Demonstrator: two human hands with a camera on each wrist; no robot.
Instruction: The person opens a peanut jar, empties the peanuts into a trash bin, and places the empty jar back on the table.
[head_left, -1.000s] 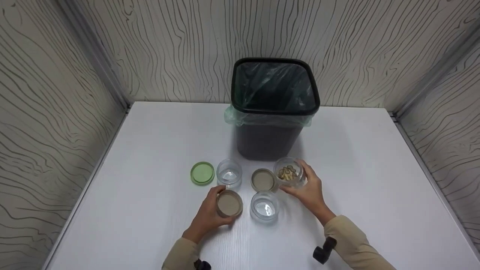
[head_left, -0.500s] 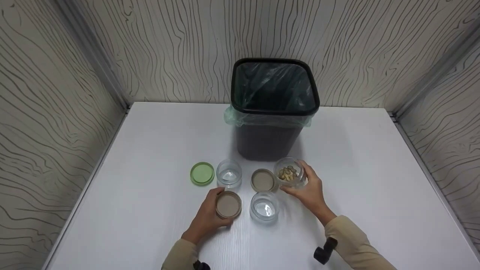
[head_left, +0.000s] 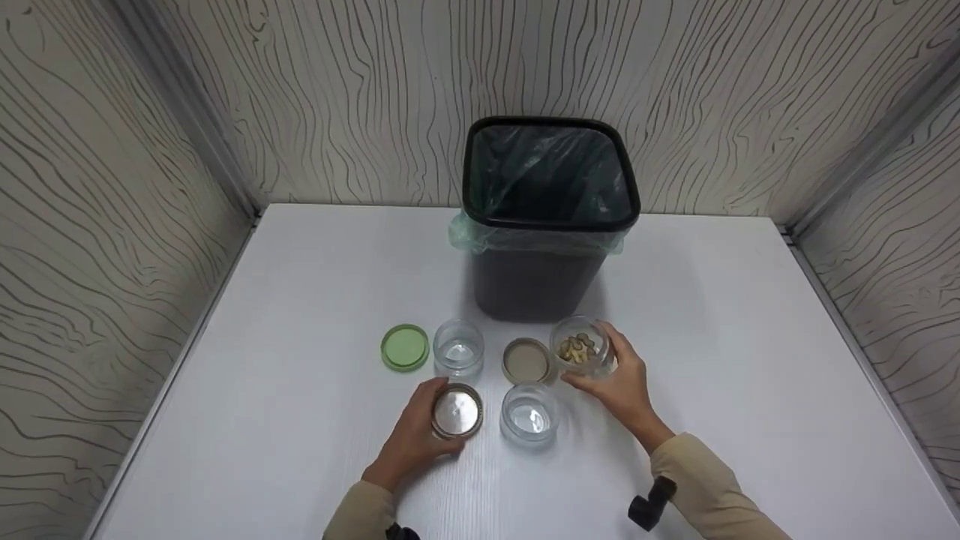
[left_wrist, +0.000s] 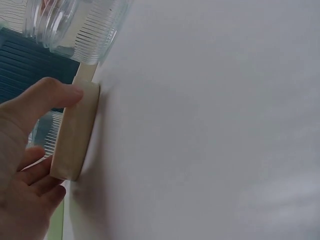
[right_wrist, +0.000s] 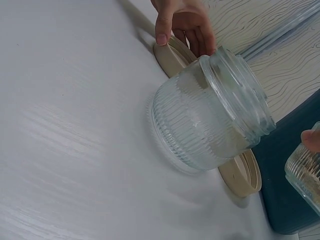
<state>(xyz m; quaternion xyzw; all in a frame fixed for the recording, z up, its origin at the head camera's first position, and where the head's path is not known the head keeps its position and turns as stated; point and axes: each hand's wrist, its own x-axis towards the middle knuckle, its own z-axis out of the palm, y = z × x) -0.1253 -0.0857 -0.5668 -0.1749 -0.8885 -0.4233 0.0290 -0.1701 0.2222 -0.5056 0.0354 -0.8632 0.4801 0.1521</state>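
Observation:
My left hand (head_left: 409, 435) grips a round beige jar lid (head_left: 457, 411) by its rim, thumb on one side and fingers on the other. The lid's inside faces up and shines. In the left wrist view this lid (left_wrist: 77, 132) stands close over the table. My right hand (head_left: 622, 384) grips a clear glass jar (head_left: 568, 325), tilted, with several brown and pale pieces (head_left: 577, 349) at its bottom. Between the hands stands an upright glass jar (head_left: 529, 412), large in the right wrist view with ribbed walls. A second beige lid (head_left: 526, 361) lies behind it.
Another glass jar (head_left: 459, 349) stands behind the left hand, with a green lid (head_left: 405, 347) lying to its left. A dark bin (head_left: 536, 281) with a green liner bag rises behind the jars. Patterned panels (head_left: 360, 105) enclose the white table (head_left: 300, 300).
The lid in my left hand has tipped slightly, and its inside has gone from dull beige to a bright reflection. My right hand and its jar have shifted very slightly to the right.

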